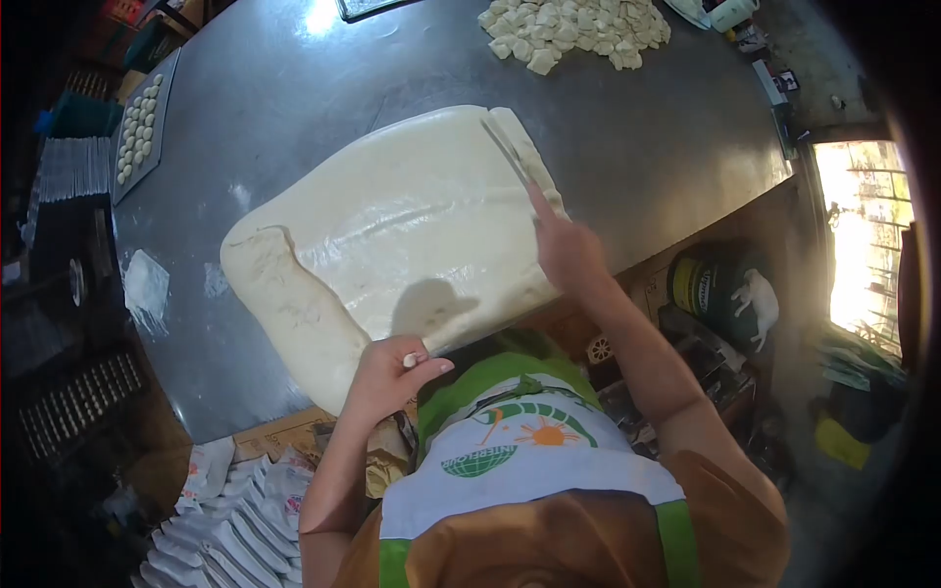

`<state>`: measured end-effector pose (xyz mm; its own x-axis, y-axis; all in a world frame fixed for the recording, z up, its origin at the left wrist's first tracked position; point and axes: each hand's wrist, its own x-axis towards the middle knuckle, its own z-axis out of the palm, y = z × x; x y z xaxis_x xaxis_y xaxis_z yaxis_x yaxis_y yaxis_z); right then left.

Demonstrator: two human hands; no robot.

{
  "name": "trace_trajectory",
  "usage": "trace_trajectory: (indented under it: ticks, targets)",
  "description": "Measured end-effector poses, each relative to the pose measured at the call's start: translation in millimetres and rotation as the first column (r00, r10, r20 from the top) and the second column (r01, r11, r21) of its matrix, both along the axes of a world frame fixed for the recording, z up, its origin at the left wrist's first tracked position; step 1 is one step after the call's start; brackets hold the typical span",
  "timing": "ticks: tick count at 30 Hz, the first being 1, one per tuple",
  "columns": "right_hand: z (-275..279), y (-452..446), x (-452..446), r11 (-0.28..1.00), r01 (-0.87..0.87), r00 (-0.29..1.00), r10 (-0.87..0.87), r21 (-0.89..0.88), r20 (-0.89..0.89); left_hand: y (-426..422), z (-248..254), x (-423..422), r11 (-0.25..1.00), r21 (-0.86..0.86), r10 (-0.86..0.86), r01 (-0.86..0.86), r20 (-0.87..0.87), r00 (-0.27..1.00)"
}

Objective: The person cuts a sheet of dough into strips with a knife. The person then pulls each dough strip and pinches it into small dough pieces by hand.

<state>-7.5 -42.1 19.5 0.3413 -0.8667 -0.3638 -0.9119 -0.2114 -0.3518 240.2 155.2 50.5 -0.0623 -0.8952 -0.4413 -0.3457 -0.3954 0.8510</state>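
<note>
A large slab of dough (382, 211) lies spread on the metal table, shiny on top, with its left edge folded over into a thick roll (299, 299). My right hand (571, 257) grips a long knife (512, 157), its blade lying along the slab's right side. A narrow dough strip (518, 144) is parted from the slab at the far end of this cut. Close to the near edge of the dough, my left hand (387, 377) is closed. Between its thumb and fingers shows a small pale bit, too small to name.
Many cut dough pieces (578, 29) are heaped at the table's far side. A tray of dough balls (140, 127) stands at the left edge. White flour (147, 284) is smeared on the metal table (667, 127). A cat (757, 306) lies below on the right.
</note>
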Motion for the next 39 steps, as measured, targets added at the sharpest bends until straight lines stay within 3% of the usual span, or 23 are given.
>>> trace_trajectory:
  ticks: [4,6,9,13,14,16,18,20,23,24,27,29,33,35,37,39]
  targets:
    - [-73.3,-105.2,78.5,0.969,-0.13,0.99,0.138,-0.209,0.024,-8.1,-5.2,-4.2,0.991,0.043,0.13,-0.13,-0.009,0.991]
    - [-81.8,-129.0,103.2,0.977,-0.077,0.996,0.085,-0.201,0.035,-14.3,-11.6,-9.3,0.984,0.067,0.168,-0.168,-0.005,0.986]
    - [-76.3,-102.1,75.6,0.971,-0.146,0.985,0.16,-0.191,0.061,-20.8,-33.4,-21.0,0.982,-0.121,-0.07,0.142,0.469,0.88]
    - [-47.5,-5.0,-23.4,0.982,-0.18,0.983,0.181,-0.052,0.029,-5.6,-57.6,-39.4,0.971,0.029,-0.201,0.238,0.636,0.745]
    - [-50.4,26.2,-54.8,0.978,-0.204,0.979,0.204,-0.051,-0.006,-0.7,-61.2,-41.9,0.969,0.02,-0.203,0.248,0.64,0.741]
    - [-42.4,92.4,-119.1,0.981,-0.147,0.989,0.143,0.124,0.043,12.8,-66.0,-44.8,0.96,-0.039,-0.185,0.279,0.657,0.731]
    - [-43.6,158.1,-169.8,0.976,-0.154,0.986,0.162,0.152,-0.043,23.7,-65.9,-44.7,0.949,-0.078,-0.174,0.304,0.677,0.716]
    - [-39.9,200.9,-212.9,0.946,-0.126,0.984,0.157,0.3,-0.08,35.8,-68.5,-44.9,0.958,-0.101,-0.119,0.269,0.712,0.692]
    - [-66.3,238.2,-254.2,0.929,-0.123,0.974,0.181,0.349,-0.139,44.5,-78.2,-47.5,0.959,-0.17,-0.034,0.225,0.723,0.69]
    - [-64.8,225.8,-245.6,0.93,-0.138,0.973,0.193,0.342,-0.131,46.7,-82.6,-46.6,0.955,-0.218,0.013,0.202,0.71,0.704]
    - [-34.8,171.5,-186.8,1.0,-0.029,0.986,0.026,0.012,0.165,53.8,-94.1,-45.0,0.951,-0.255,0.054,0.176,0.696,0.716]
    - [-30.4,121.1,-139.6,0.998,-0.052,0.996,0.049,0.043,0.07,46.6,-101.7,-47.5,0.952,-0.265,0.076,0.152,0.686,0.724]
    - [-10.0,15.9,-13.2,0.985,-0.133,0.99,0.137,-0.112,0.031,44.3,-100.1,-48.8,0.96,-0.27,0.124,0.071,0.64,0.758]
    - [-44.8,-47.3,51.2,0.987,-0.124,0.987,0.134,-0.103,0.089,42.5,-97.5,-49.0,0.97,-0.237,0.12,0.048,0.643,0.757]
    - [-73.5,-95.2,105.6,0.969,-0.167,0.985,0.172,-0.181,0.017,39.4,-95.7,-48.2,0.983,-0.179,0.086,0.042,0.651,0.754]
    - [-74.4,-108.1,119.4,0.968,-0.172,0.984,0.177,-0.181,0.006,33.7,-95.5,-42.5,0.985,-0.163,0.071,0.049,0.654,0.753]
